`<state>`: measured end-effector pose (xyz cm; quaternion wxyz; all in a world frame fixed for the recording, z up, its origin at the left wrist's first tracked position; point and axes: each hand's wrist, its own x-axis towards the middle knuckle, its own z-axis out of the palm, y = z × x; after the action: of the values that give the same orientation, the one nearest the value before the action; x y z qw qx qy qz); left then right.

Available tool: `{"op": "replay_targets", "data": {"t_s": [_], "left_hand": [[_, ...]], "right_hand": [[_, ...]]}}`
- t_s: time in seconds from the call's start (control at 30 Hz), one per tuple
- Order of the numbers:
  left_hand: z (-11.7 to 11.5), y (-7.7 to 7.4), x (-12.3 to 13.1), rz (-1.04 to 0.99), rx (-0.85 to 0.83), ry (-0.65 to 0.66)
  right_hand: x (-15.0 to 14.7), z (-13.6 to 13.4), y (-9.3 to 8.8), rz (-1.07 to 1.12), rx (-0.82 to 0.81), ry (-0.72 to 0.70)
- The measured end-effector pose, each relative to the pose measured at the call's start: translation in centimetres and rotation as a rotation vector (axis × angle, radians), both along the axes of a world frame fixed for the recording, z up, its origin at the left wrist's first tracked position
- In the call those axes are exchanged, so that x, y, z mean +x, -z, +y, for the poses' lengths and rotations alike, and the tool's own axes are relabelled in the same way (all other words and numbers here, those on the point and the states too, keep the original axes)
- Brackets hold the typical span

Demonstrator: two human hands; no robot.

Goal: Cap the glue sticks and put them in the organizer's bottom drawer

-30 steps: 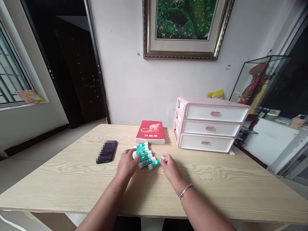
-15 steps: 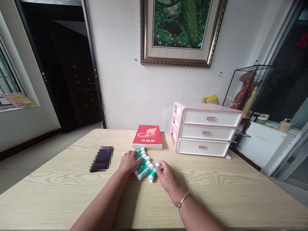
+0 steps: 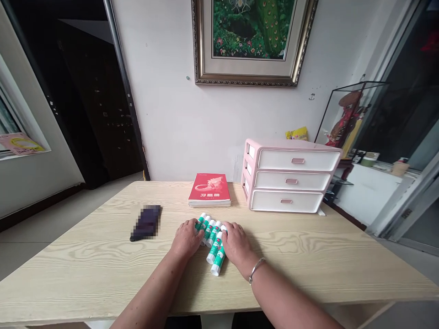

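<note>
Two arms reach forward from the near table edge, both hands palms down, fingers slightly spread, nothing pinched. Left hand [image 3: 187,238] touches the left end of the green-and-white glue sticks [image 3: 213,240]; right hand [image 3: 235,243] rests over the right ones. Sticks lie mid-wooden table [image 3: 85,274], just below a red book [image 3: 209,189].

On the light wood-grain worktop [image 3: 308,260] in front of you, a phone [image 3: 146,223], pixelated and hard to make out, lies to your left, and a red paperback [image 3: 209,189] sits flat near the back edge. Just right of it stands a pink-and-white three-drawer organizer [image 3: 288,178], with a yellow packet [image 3: 297,134] showing behind it. Above, a gilt-framed peacock painting [image 3: 247,41] hangs on the wall. A glass display case [image 3: 350,119] stands off to your right, and a dark doorway [image 3: 99,100] opens on your left.
</note>
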<state>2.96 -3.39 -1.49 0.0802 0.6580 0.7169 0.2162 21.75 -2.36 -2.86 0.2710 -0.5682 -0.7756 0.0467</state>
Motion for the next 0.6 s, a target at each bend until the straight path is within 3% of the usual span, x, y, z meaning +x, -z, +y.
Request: {"op": "replay_targets", "data": {"t_s": [0.13, 0.23, 0.47, 0.6], "left_hand": [[-1.2, -0.8, -0.4, -0.025, 0.009, 0.017], [-1.0, -0.4, -0.9, -0.046, 0.022, 0.049], [1.4, 2.5, -2.5, -0.133, 0.056, 0.099], [1.8, 3.1, -2.9, -0.135, 0.063, 0.121]], "right_hand": [[0.1, 0.2, -1.0, 0.041, -0.063, 0.036], [0.3, 0.2, -1.1, 0.136, -0.087, 0.047], [2.6, 3.4, 2.4, 0.636, -0.156, 0.118], [5.8, 6.2, 3.1, 0.863, -0.183, 0.26]]}}
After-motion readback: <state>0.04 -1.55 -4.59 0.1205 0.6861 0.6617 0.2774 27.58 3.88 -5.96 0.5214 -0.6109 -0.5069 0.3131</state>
